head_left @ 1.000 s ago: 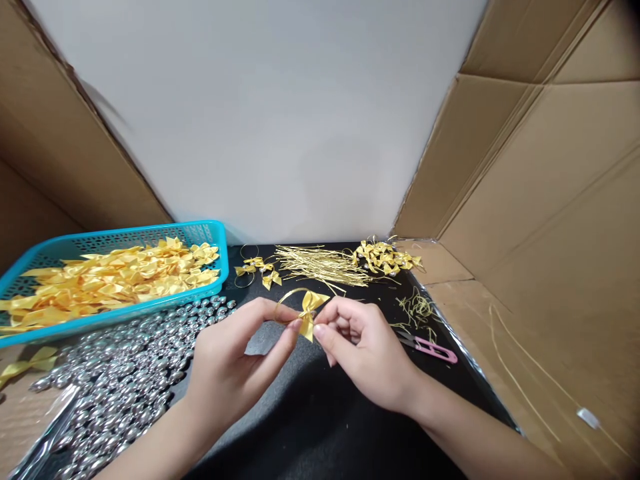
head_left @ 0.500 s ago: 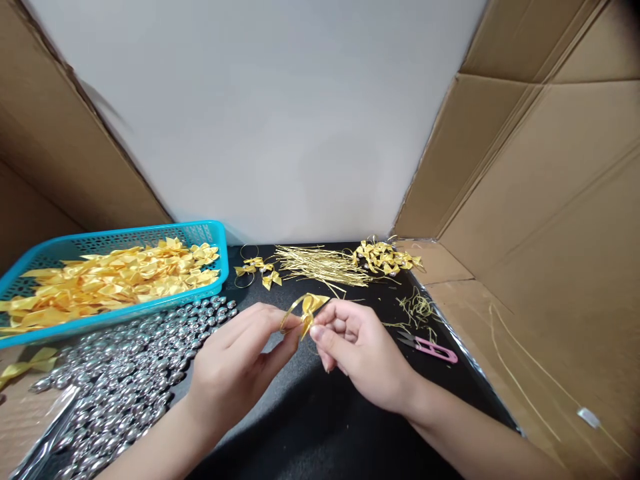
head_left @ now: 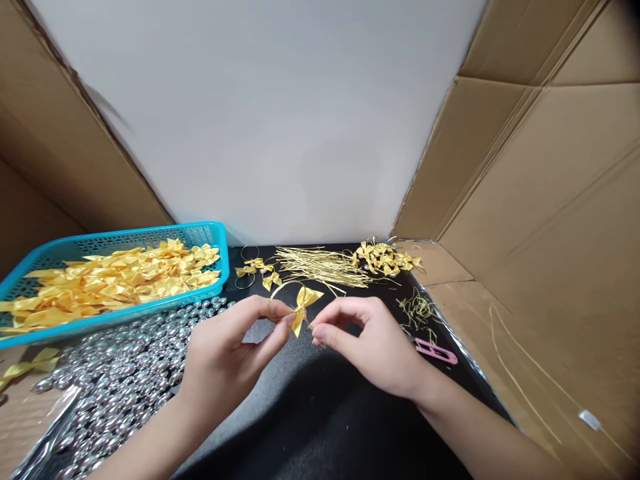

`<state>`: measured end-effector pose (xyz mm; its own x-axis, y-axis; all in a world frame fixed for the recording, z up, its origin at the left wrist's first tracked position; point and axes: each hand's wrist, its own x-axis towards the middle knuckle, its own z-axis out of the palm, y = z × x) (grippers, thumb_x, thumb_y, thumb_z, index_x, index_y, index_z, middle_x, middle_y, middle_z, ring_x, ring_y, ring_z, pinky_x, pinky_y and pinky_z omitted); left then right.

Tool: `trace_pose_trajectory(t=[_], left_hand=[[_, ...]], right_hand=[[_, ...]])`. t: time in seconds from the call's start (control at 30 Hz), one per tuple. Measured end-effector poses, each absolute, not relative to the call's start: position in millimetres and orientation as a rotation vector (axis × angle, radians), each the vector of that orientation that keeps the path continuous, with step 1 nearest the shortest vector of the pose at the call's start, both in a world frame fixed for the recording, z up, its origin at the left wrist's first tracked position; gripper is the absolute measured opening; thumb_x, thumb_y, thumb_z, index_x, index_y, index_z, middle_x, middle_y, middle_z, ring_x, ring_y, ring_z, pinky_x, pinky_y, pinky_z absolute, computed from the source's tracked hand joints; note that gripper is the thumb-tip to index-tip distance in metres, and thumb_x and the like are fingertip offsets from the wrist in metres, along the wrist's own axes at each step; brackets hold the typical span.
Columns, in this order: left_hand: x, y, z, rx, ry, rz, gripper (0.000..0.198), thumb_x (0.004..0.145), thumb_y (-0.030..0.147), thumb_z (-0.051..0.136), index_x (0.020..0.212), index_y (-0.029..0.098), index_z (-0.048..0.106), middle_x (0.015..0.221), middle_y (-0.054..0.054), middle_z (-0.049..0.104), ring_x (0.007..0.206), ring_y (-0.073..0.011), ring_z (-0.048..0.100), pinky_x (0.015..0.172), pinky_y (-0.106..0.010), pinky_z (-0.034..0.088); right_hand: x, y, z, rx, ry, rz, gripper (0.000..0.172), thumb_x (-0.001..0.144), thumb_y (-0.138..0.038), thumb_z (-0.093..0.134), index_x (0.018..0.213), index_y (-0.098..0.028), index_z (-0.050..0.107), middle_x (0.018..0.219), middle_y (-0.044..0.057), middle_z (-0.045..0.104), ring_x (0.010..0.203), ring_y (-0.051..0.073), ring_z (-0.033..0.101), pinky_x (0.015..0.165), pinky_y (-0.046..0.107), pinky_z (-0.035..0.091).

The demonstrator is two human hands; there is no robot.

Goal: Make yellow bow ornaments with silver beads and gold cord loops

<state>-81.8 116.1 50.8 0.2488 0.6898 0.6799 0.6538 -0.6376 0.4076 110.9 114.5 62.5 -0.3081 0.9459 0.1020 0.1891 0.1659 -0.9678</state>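
Note:
A gold ribbon bow (head_left: 303, 307) with a looped gold cord is held up over the black table. My left hand (head_left: 235, 343) pinches the bow and its loop between thumb and forefinger. Just right of the bow, my right hand (head_left: 363, 337) has thumb and forefinger pressed together at what looks like a thin cord end, too small to make out well. Behind the hands lie a pile of cut gold cords (head_left: 325, 265), a few finished bows with loops (head_left: 260, 267) and a heap of bows (head_left: 383, 257).
A blue basket (head_left: 224, 257) of yellow bows stands at the left, with many silver beads (head_left: 125, 373) in front. Pink thread snips (head_left: 437, 351) and a tangle of gold cord (head_left: 419, 310) lie at the right. Cardboard walls (head_left: 560, 200) flank the table.
My hands have moved slightly apart, the right one to the right. The bow has shifted a little left and its face shows more openly. The right hand now partly covers the snips.

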Motion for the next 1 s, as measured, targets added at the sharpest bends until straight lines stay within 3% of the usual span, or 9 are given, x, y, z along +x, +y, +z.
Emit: trace_pose_trajectory(t=[0.27,0.43,0.53,0.7,1.0], left_hand=[[-75.5,109.3,48.3,2.470,1.203,1.319,0.007,0.083,0.016,0.061,0.078,0.021,0.060,0.064,0.004,0.067,0.052,-0.0095,0.062,0.053,-0.018,0.050],[-78.2,114.0,44.6,2.575,1.208,1.322,0.007,0.084,0.014,0.060,0.082,0.021,0.059,0.068,0.003,0.068,0.057,-0.0102,0.063,0.058,-0.020,0.051],[-80.2,119.0,40.6,2.720,1.115,1.286,0.009,0.085,0.012,0.058,0.084,0.021,0.058,0.071,0.001,0.068,0.061,-0.0121,0.064,0.061,-0.022,0.052],[-77.3,123.2,36.6,3.004,0.920,1.284,0.012,0.088,0.008,0.051,0.088,0.018,0.057,0.070,-0.003,0.068,0.062,-0.0155,0.062,0.063,-0.027,0.053],[-74.1,124.9,30.6,2.942,0.898,1.224,0.012,0.087,0.006,0.053,0.085,0.018,0.055,0.068,-0.002,0.063,0.060,-0.0138,0.057,0.059,-0.024,0.049]], right_hand=[[106.0,115.9,49.2,-1.025,-1.698,0.850,0.010,0.078,-0.025,0.071,0.070,-0.021,0.066,0.068,-0.001,0.067,0.064,0.014,0.058,0.065,0.029,0.046],[115.5,111.3,58.9,-1.005,-1.699,0.303,0.004,0.077,-0.025,0.070,0.076,-0.023,0.067,0.085,0.003,0.059,0.088,0.020,0.055,0.083,0.039,0.043],[117.0,107.1,62.9,-1.033,-1.809,0.193,0.008,0.081,-0.023,0.064,0.080,-0.026,0.072,0.101,0.005,0.057,0.102,0.024,0.051,0.092,0.044,0.040],[107.3,107.8,53.4,-1.161,-1.926,0.311,0.016,0.084,-0.021,0.060,0.094,-0.025,0.071,0.123,0.008,0.053,0.119,0.028,0.041,0.101,0.050,0.035],[102.4,122.3,41.3,-1.199,-1.721,0.856,0.008,0.080,-0.019,0.064,0.073,-0.021,0.068,0.112,0.004,0.057,0.113,0.021,0.048,0.102,0.043,0.036]])
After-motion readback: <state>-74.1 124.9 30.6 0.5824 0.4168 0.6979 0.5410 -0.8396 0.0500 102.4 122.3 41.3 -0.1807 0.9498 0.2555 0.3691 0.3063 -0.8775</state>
